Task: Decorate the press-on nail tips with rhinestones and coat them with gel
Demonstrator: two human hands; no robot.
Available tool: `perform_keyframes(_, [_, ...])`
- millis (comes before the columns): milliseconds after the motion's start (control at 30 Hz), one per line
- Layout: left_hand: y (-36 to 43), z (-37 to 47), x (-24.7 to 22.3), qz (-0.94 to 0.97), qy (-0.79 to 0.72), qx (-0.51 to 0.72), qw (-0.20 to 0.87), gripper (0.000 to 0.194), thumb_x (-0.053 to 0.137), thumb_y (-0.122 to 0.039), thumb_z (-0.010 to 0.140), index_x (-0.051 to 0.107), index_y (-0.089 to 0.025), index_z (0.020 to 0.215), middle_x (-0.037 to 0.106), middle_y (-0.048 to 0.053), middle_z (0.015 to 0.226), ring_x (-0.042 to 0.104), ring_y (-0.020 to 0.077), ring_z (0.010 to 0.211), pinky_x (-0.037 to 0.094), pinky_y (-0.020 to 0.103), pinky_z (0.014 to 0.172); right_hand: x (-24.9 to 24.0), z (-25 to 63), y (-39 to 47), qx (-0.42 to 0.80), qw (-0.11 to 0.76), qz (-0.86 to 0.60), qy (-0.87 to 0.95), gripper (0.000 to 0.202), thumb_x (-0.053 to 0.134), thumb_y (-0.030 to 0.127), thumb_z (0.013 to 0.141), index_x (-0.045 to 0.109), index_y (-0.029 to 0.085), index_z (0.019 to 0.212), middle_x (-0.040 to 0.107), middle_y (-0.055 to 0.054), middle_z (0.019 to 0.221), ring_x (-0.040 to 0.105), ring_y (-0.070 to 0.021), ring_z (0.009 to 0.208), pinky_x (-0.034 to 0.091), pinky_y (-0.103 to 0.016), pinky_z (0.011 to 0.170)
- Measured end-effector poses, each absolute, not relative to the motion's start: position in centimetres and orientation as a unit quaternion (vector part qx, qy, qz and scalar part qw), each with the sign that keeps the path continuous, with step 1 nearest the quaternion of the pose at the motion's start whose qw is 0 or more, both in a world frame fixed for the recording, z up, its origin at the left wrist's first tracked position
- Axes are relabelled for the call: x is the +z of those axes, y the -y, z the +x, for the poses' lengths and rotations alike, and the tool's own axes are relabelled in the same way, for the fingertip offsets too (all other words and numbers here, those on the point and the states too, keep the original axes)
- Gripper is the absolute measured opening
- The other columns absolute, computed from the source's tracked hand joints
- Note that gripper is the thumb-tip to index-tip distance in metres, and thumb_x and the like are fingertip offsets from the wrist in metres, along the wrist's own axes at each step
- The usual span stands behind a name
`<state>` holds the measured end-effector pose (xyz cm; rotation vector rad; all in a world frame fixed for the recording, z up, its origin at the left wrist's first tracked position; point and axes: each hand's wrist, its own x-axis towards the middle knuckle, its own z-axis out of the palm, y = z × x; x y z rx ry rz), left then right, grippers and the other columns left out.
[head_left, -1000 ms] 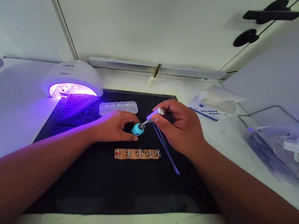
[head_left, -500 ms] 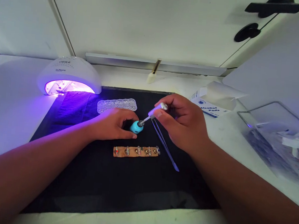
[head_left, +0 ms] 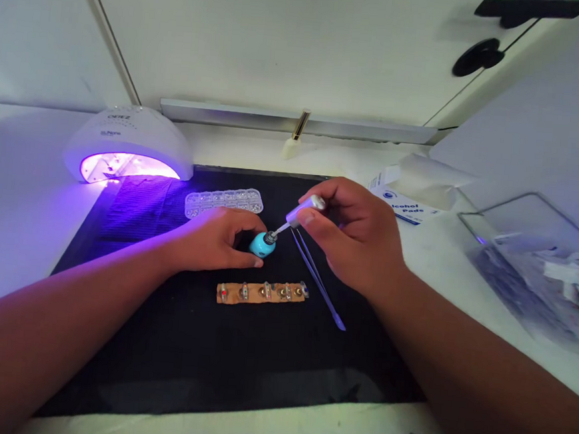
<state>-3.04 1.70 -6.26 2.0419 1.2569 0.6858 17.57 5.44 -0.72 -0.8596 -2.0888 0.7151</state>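
My left hand (head_left: pixel 222 240) grips a small turquoise bottle (head_left: pixel 262 244) between thumb and fingers, tilted over a black mat (head_left: pixel 199 344). Pinched in my right hand (head_left: pixel 352 239) is a silver-white brush cap (head_left: pixel 306 210), its stem pointing down-left into the bottle's neck. The brush tip is hidden there. Below the bottle lies a tan strip (head_left: pixel 233 293) with several small decorated pieces on it. Tweezers (head_left: pixel 321 286) lie beside the strip, under and left of my right hand. A clear compartment tray (head_left: pixel 223 200) sits behind my left hand.
A white lamp (head_left: pixel 136 131) glows purple at the back left. A bottle with a gold cap (head_left: pixel 292 145) stands at the back. On the right are an alcohol pads box (head_left: pixel 411 203) and a wire-rimmed bin (head_left: pixel 531 263) with white scraps.
The whole view has shifted slightly, with things on the mat now a little further left. Both hands keep the same hold, and the brush stem stays at the bottle's neck.
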Motion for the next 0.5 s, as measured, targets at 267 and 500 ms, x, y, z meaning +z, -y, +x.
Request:
perform_keyframes(267, [-1.66, -3.11, -6.20, 0.774, -0.481, 0.252, 0.325, 0.028, 0.072, -0.035, 0.076, 0.067, -0.019, 0.100, 0.063, -0.002, 0.080, 0.054, 0.0135, 0.072, 0.040, 0.027, 0.067, -0.75, 17.64, -5.44, 0.288, 0.385, -0.330, 0.812, 0.013, 0.063, 0.031, 0.082, 0.059, 0.021, 0.075, 0.061, 0.001, 0.066, 0.054, -0.0131, 0.059, 0.044, -0.028, 0.056])
perform_keyframes(500, [-1.62, -3.04, -6.05, 0.773, -0.483, 0.249, 0.328, 0.028, 0.072, -0.034, 0.076, 0.067, -0.019, 0.099, 0.063, -0.002, 0.078, 0.054, 0.0132, 0.069, 0.039, 0.027, 0.064, -0.67, 17.63, -5.37, 0.291, 0.382, -0.336, 0.810, 0.015, 0.063, 0.033, 0.082, 0.057, 0.021, 0.075, 0.060, 0.002, 0.067, 0.052, -0.0121, 0.058, 0.042, -0.028, 0.055])
